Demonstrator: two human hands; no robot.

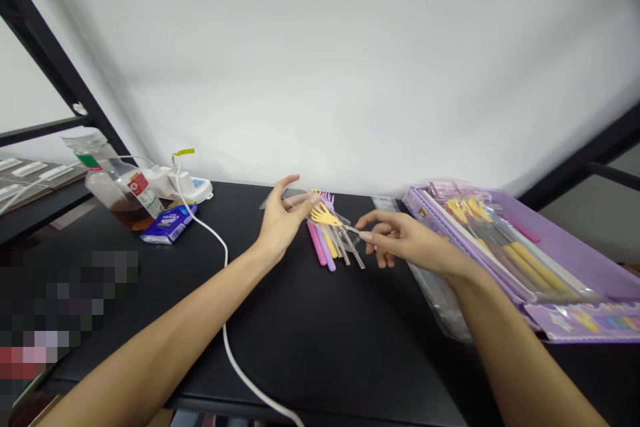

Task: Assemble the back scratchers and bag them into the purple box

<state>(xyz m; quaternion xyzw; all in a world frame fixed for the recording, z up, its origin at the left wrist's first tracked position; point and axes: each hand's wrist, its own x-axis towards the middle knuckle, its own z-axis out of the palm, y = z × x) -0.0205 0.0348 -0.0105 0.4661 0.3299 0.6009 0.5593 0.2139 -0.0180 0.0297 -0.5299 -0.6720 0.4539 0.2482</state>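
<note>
My right hand (400,240) pinches the thin metal rod of a back scratcher. Its yellow, hand-shaped head (326,215) points left, and the handle end is partly hidden by my palm. Close to that head, my left hand (285,217) has its thumb bent inward and the index finger raised. It seems to grip a clear plastic bag (269,200), a see-through film that shows behind the fingers. Below and between both hands lies a bunch of back scratchers with pink, purple (326,250) and yellow handles, metal rods toward the right.
On the right, a purple box (560,233) holds bagged yellow back scratchers, with clear plastic film (440,297) beside it. At left stand a bottle (120,187), a blue tissue pack (169,223) and a power strip (203,190). A white cable (225,320) crosses the black table (350,347).
</note>
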